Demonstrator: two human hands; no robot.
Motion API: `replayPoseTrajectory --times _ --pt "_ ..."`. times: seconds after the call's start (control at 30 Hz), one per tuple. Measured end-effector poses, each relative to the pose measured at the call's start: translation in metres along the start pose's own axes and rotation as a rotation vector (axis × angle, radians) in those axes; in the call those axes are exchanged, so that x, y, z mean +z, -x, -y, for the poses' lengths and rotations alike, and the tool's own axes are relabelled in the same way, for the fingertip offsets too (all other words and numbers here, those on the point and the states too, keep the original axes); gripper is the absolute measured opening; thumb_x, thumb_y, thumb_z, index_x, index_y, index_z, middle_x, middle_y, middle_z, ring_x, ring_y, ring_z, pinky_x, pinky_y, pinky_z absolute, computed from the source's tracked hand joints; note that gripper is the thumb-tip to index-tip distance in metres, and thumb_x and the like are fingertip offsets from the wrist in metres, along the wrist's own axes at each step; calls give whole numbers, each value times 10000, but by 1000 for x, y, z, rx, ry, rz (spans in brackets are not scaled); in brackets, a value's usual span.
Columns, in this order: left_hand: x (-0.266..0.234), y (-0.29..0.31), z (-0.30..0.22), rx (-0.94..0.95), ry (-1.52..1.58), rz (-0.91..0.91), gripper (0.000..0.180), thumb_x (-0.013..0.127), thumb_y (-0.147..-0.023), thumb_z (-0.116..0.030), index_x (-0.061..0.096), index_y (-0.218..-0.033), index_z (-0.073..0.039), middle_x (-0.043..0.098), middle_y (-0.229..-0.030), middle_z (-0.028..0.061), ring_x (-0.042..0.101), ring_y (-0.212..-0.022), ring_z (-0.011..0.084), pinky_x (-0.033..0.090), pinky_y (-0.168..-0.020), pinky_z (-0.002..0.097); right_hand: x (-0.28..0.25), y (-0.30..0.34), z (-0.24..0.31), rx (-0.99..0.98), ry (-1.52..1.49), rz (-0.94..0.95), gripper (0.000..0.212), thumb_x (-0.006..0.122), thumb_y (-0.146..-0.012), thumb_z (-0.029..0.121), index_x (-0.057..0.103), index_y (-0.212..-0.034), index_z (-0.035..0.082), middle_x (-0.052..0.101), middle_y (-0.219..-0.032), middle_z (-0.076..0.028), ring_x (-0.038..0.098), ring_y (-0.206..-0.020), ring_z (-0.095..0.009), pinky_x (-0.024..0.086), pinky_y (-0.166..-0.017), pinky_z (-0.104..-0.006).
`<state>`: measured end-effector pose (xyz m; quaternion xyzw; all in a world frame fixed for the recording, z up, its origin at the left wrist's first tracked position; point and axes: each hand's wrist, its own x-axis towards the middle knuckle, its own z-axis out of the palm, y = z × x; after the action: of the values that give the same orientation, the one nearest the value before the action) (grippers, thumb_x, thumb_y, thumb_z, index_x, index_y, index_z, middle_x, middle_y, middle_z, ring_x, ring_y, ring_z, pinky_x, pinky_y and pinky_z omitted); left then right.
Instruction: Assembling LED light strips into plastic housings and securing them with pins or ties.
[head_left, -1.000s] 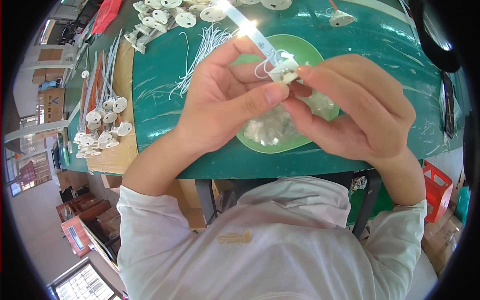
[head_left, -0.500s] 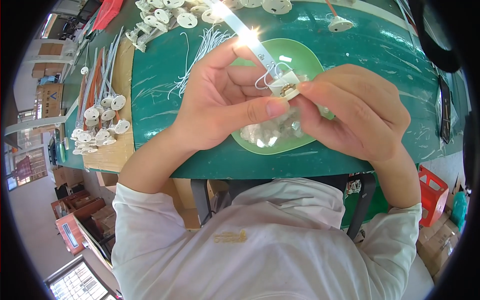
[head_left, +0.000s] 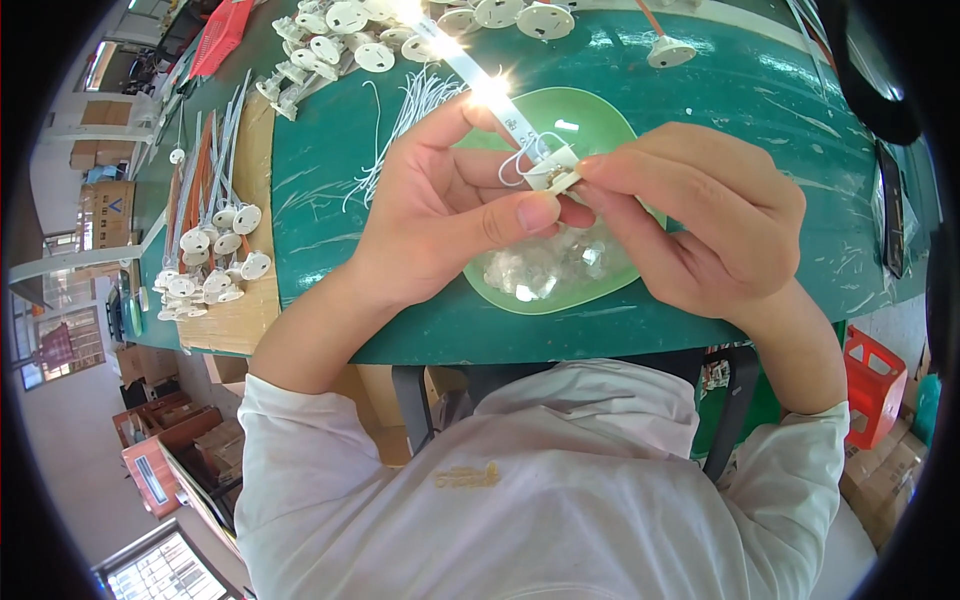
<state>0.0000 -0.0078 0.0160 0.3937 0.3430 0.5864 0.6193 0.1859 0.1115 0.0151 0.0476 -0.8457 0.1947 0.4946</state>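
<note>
My left hand (head_left: 420,220) is closed around a narrow white strip (head_left: 514,124) that runs up and away, with bright glints along it. Two thin white wires (head_left: 512,165) loop from the strip's near end to a small white end cap (head_left: 550,174) with metal bits in it. The left thumb presses the cap from the near side. From the right, my right hand (head_left: 715,215) pinches the cap's edge between thumb and fingertips. Both hands are above a green bowl (head_left: 622,130) of small clear plastic pieces (head_left: 540,268).
Loose white wires (head_left: 415,120) lie behind my left hand. Strips with round white bases (head_left: 345,18) pile up at the back, and more (head_left: 225,243) rest on cardboard (head_left: 262,200) at left. One base (head_left: 671,52) lies at back right. A red stool (head_left: 872,385) stands at right.
The strip and cap have shifted slightly left, and the cap has tilted so its metal bits show less. Both hands keep their hold. The whole view has moved a little.
</note>
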Motion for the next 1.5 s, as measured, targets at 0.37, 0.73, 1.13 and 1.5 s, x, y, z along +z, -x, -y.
replayPoseTrajectory --times 0.37,0.73,1.13,1.5 --pt "-6 -3 10 253 -127 34 477 665 -830 121 441 -1230 -9 638 -1170 238 607 -1159 334 536 -951 439 7 1 -7 -7 -44 -82 226 717 -692 -132 687 -891 -29 676 -762 -102 637 -605 -204 500 -526 -264" --pt "-26 -6 -16 1054 -1363 1 287 750 -736 68 611 -985 32 648 -1133 293 712 -910 345 594 -746 369 2 4 1 283 184 484 293 796 -643 132 719 -915 57 518 -1295 -157 503 -1140 -378 466 -936 -457" --pt "-1 7 -19 658 -1135 151 508 596 -795 1 518 -1273 153 682 -1046 267 686 -794 245 546 -660 299 9 2 3 331 194 486 163 757 -663 140 732 -799 54 543 -1240 -150 482 -1176 -362 451 -954 -455" --pt "-9 -5 -9 853 -1124 120 480 585 -725 114 585 -1204 150 703 -1017 218 707 -745 244 571 -622 298 6 4 -2 278 98 378 116 750 -648 71 715 -758 61 613 -1105 -75 550 -1048 -307 471 -825 -388"
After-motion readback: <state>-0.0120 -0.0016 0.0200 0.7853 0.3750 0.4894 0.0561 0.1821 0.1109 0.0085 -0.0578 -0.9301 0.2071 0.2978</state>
